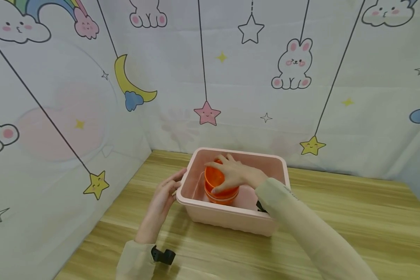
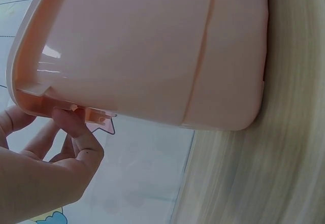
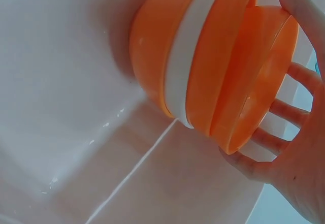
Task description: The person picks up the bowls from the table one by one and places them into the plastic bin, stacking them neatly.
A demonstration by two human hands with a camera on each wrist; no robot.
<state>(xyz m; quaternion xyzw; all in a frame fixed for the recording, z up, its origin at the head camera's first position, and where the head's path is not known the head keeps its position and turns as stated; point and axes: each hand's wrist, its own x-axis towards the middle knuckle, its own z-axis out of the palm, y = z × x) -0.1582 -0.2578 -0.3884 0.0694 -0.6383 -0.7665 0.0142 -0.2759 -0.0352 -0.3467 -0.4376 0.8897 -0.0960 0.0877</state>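
Observation:
A pink plastic bin point(image 1: 227, 221) stands on the table with a stack of nested bowls inside, near its left end. The top orange bowl point(image 1: 213, 177) sits tilted in the stack, and my right hand point(image 1: 238, 174) grips its rim with thumb and fingers spread around it. In the right wrist view, a white bowl point(image 3: 179, 61) shows between orange ones, the lowest orange bowl point(image 3: 150, 41) resting on the bin floor. My left hand point(image 1: 162, 198) holds the bin's left end; in the left wrist view its thumb point(image 2: 71, 122) and fingers pinch the rim's handle.
The wood-grain table point(image 1: 343, 217) extends right of the bin and in front of it. A white cloth backdrop point(image 1: 245, 128) with cartoon prints rises close behind the bin and along the left. A black wrist device point(image 1: 163, 255) sits on the left sleeve.

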